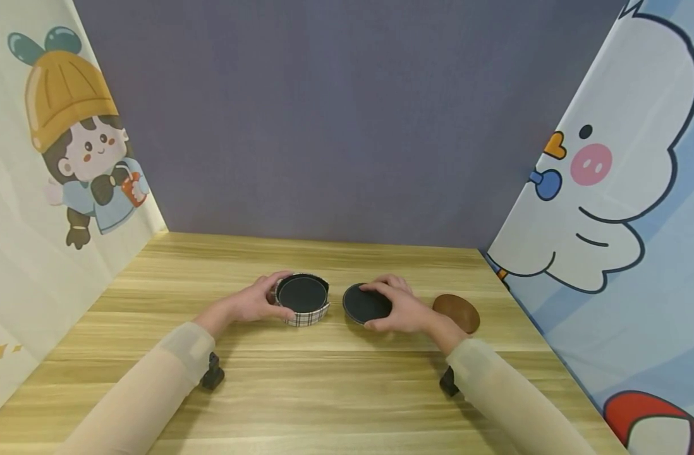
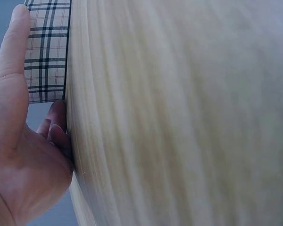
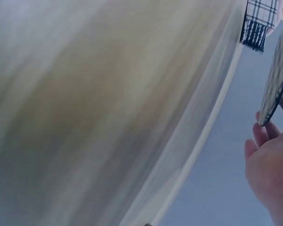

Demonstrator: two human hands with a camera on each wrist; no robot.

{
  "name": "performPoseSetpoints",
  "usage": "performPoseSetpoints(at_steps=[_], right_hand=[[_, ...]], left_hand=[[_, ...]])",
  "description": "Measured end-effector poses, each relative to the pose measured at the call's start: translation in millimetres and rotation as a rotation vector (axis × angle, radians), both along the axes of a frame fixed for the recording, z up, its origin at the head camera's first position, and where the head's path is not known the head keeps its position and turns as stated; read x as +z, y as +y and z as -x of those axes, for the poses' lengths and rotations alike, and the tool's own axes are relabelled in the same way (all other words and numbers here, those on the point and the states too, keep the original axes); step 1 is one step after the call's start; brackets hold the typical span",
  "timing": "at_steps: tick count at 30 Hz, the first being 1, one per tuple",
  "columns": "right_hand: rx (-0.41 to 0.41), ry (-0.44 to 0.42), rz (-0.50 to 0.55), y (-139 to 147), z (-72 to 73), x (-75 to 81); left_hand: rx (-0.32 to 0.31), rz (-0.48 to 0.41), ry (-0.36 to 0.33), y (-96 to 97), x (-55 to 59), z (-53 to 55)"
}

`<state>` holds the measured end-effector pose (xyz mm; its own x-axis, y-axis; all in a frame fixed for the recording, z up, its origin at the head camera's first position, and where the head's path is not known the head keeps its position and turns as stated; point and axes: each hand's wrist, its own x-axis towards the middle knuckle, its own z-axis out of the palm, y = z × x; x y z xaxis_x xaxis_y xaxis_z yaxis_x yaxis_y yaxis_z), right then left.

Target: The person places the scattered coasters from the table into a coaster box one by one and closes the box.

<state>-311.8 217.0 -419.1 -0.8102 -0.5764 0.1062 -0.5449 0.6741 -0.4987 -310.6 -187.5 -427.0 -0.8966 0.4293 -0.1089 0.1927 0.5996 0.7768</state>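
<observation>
Left of the table's middle stands a round plaid coaster holder point(image 1: 306, 319) with a black coaster point(image 1: 303, 293) on top inside it. My left hand point(image 1: 255, 302) grips the holder's left side, thumb at the front, fingers behind. The plaid wall point(image 2: 47, 52) shows close up in the left wrist view. Just to the right, my right hand point(image 1: 405, 309) pinches another round coaster point(image 1: 363, 304) by its edge, black side up. In the right wrist view this coaster point(image 3: 276, 77) is raised off the table, with a plaid underside. Dark layered edges point(image 3: 253, 35) show at the holder's gap.
A brown rounded flat piece point(image 1: 455, 309) lies beyond my right forearm, partly covered by it. The wooden table point(image 1: 324, 392) meets a grey back panel point(image 1: 335, 126). Printed cloth walls point(image 1: 637, 151) stand on both sides.
</observation>
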Motion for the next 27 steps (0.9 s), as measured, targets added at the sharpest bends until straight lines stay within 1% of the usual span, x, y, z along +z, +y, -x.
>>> performPoseSetpoints(at_steps=[4,12,20,27], right_hand=[[-0.001,0.018,0.017,-4,2.1,-0.6],[0.023,0.04,0.034,-19,6.0,1.2],[0.024,0.031,0.043,-41,9.0,6.6],[0.033,0.051,0.018,-59,14.7,8.1]], left_hand=[[-0.002,-0.004,0.0,0.0,-0.8,0.7],[0.002,-0.001,0.007,0.8,-0.4,0.3],[0.007,-0.001,0.003,0.5,-0.2,-0.4],[0.005,-0.026,-0.011,0.1,-2.2,1.3]])
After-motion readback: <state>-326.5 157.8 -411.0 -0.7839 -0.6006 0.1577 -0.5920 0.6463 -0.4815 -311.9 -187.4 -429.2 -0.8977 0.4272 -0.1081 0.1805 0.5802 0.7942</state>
